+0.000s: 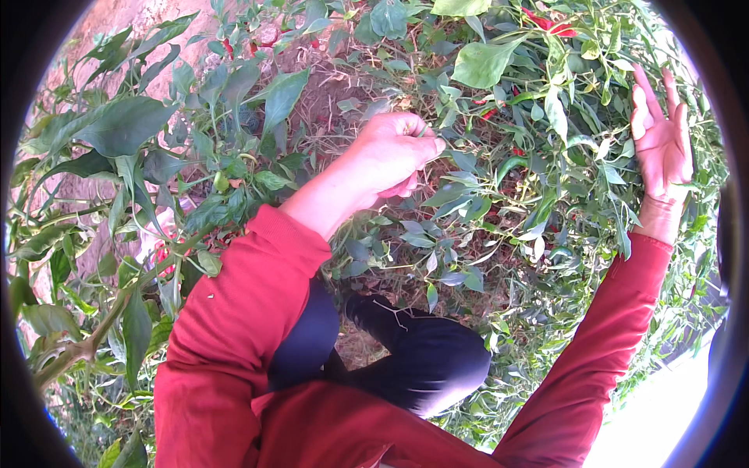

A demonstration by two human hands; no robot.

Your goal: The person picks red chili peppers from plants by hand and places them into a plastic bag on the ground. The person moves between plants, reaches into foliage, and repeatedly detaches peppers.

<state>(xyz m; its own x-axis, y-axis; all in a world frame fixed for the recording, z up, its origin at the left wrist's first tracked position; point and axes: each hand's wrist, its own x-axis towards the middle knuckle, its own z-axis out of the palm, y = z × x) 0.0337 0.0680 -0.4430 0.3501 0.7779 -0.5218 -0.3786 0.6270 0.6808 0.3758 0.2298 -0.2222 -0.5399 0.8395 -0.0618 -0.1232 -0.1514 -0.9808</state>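
Note:
My left hand (395, 153) is at the centre, its thumb and fingers pinched on a small green stem or leaf. Chili pepper plants surround it, with a green chili pepper (510, 168) hanging to its right. At the upper right my right hand (661, 137) is raised among the leaves, palm up and fingers spread, holding nothing. Red chili peppers (550, 24) hang at the top, to the left of and above that hand. More small red peppers (489, 113) show low in the foliage between the two hands.
A thick branching stem (88, 348) with large leaves rises at the left. Behind it lies a partly hidden pale plastic bag (157, 237) with red things in it. Bare soil (336, 93) and dry stalks show between plants. My bent leg (421, 357) is below the left hand.

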